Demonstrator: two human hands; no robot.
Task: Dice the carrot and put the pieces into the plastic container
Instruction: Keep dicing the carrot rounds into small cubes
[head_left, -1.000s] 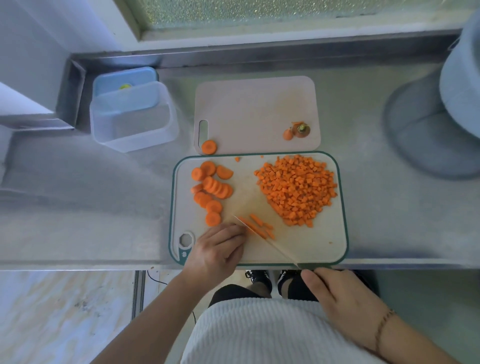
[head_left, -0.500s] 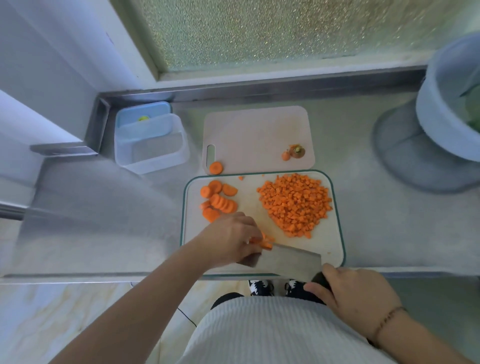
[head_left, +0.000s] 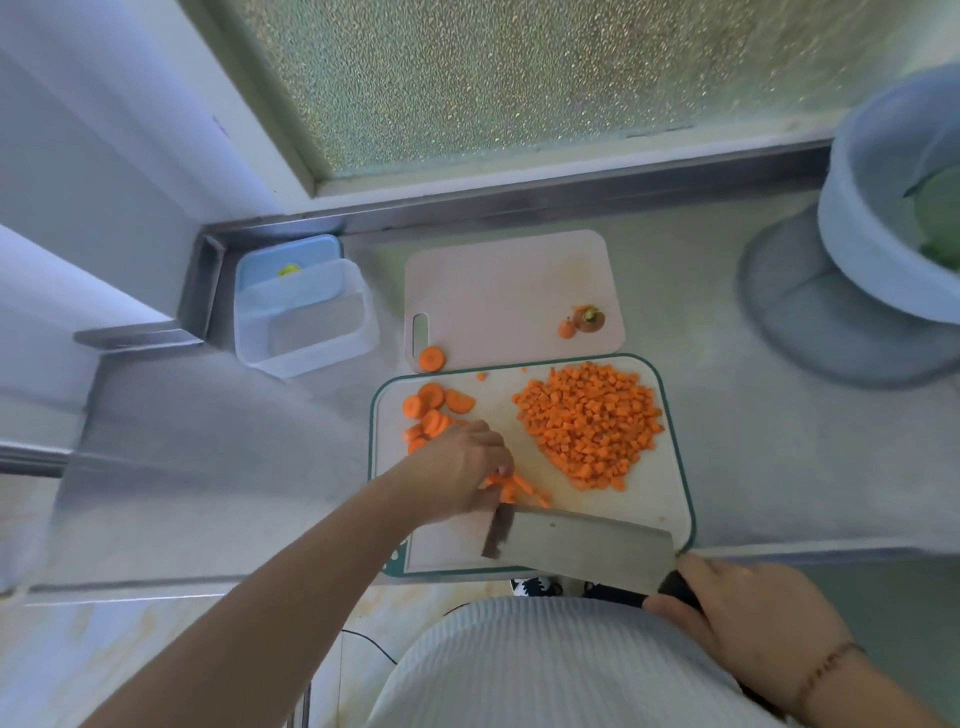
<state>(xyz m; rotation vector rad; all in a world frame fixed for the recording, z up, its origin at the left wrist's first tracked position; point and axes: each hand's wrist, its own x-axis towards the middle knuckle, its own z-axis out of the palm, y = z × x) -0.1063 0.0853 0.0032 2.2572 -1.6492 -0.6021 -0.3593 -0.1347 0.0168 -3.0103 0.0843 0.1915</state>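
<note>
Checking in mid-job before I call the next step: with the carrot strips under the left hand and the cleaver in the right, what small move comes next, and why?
Probably bring the cleaver across the carrot strips that the left hand bunches, cutting them into dice. The right hand grips the handle with the blade lying beside them; carrot slices remain uncut, and the plastic container looks empty.

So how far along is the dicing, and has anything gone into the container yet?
Mostly diced: a large heap of carrot cubes sits on the green-rimmed board. In hand: the left hand holds carrot strips while the right hand grips the cleaver. Left: the round slices, one stray slice on the back board, and all the transfer; the plastic container looks empty.
</note>
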